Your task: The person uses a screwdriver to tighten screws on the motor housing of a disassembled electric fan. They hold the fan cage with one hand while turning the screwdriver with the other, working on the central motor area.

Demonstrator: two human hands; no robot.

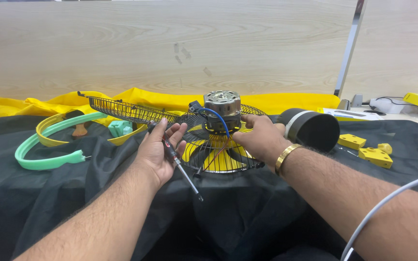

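A metal fan motor (222,109) with blue and red wires stands on a round black wire fan grille (204,157) over a yellow blade. My right hand (259,137), with a gold bangle on the wrist, rests on the grille and touches the motor's right side. My left hand (159,147) is at the grille's left rim with its fingers spread, and a screwdriver (176,162) with a dark handle lies across the palm, tip pointing down toward me.
A second wire grille (126,110) lies tilted at the back left. Green (49,155) and yellow (56,126) plastic rings sit on the left. A black cylindrical housing (313,128) and yellow plastic parts (367,149) lie to the right. Black cloth (228,217) covers the table; a white cable (388,203) crosses my right forearm.
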